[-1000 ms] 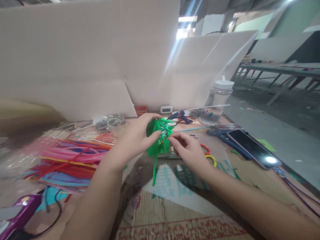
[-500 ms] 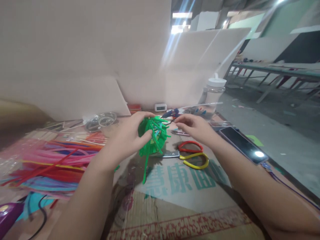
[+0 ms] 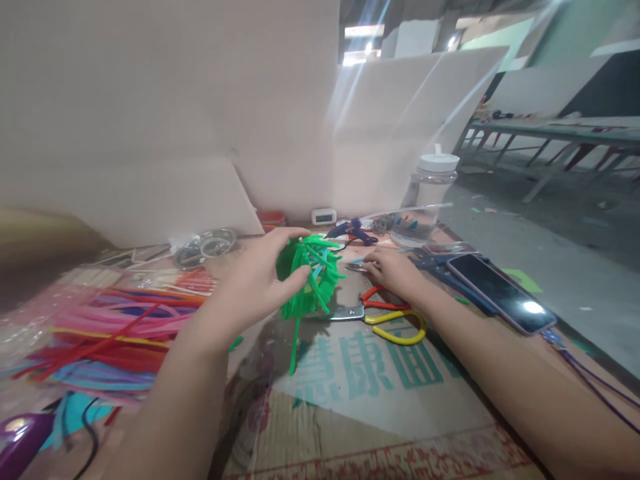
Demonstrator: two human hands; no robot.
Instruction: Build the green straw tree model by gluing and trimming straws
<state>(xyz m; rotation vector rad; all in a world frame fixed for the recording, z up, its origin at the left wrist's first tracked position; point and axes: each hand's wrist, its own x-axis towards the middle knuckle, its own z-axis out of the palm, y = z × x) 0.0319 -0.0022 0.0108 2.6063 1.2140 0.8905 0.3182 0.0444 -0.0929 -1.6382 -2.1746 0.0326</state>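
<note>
My left hand (image 3: 270, 270) is closed around a bright green pipe-cleaner piece (image 3: 315, 280), thumb in front and fingers behind. Its many short fuzzy ends stick outward, one long strand hangs down, and some light blue shows inside. On the board to the right, my right hand (image 3: 393, 270) has its fingers curled over a small pointed metal tool (image 3: 355, 267); only the tip shows and the handle is hidden. Just below that hand lies a pair of scissors (image 3: 395, 320) with one red and one yellow handle, its blades running under the green piece.
Loose pipe cleaners (image 3: 110, 327) in many colours lie at the left. Behind my hands are a glue gun (image 3: 350, 230), a small white digital display (image 3: 324, 217) and a clear bottle (image 3: 425, 200). A phone (image 3: 500, 293) with a cable lies near the right edge.
My right hand has come down onto the small pointed metal tool, fingers curling over its handle. The left hand keeps hold of the green piece. The view has shifted slightly.
</note>
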